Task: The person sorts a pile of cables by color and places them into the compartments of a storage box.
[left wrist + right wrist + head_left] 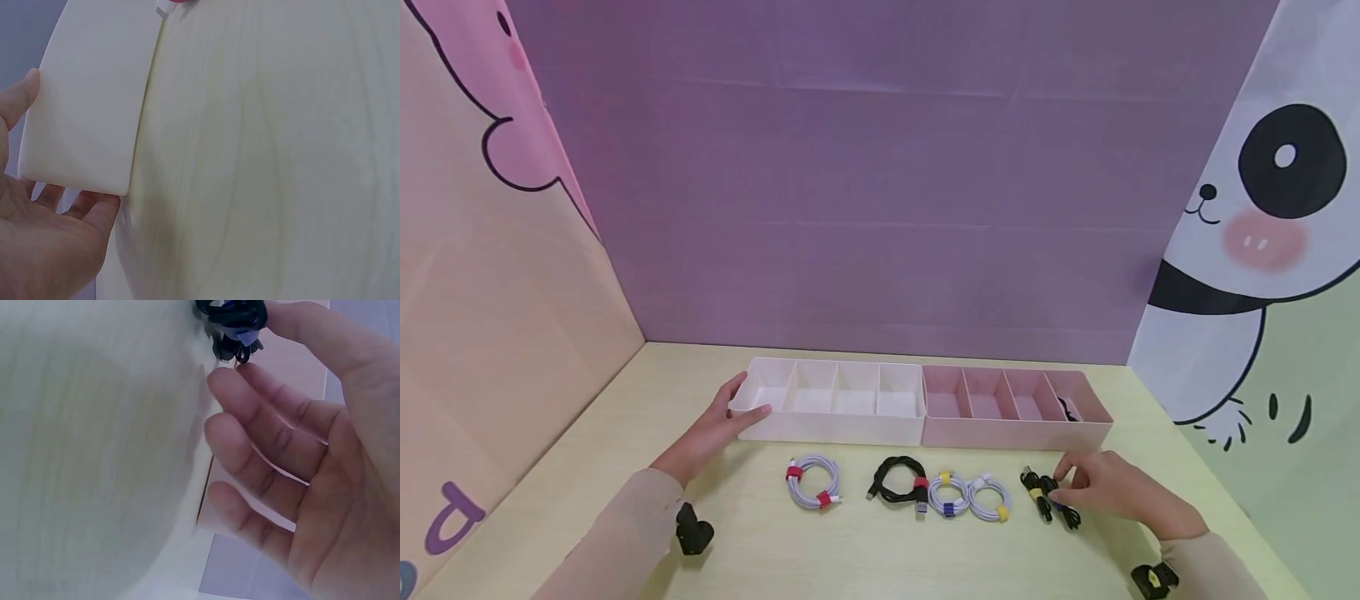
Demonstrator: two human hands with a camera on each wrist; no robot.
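- Two divided boxes stand end to end on the bench point(760, 550), the white box point(846, 429) on the left touching the pink box point(1015, 435)
- Four compartments in a row make up each box; the white one's pale floors are visible, while the pink one's rightmost compartment contains a small dark item point(1067, 411)
- The left hand point(711, 433) grips the white box's left end, its thumb on the front and its other fingers curled at the end
- The right hand point(1112, 487) pinches a black bundle with a blue tie point(1062, 502) between thumb and index, the other fingers loosely bent; that bundle is before the pink box's right end, just beside a black bundle with a yellow tie point(1037, 494)
- Farther left, in front of the boxes, lie three white coils point(833, 479) and one black coil point(880, 479)
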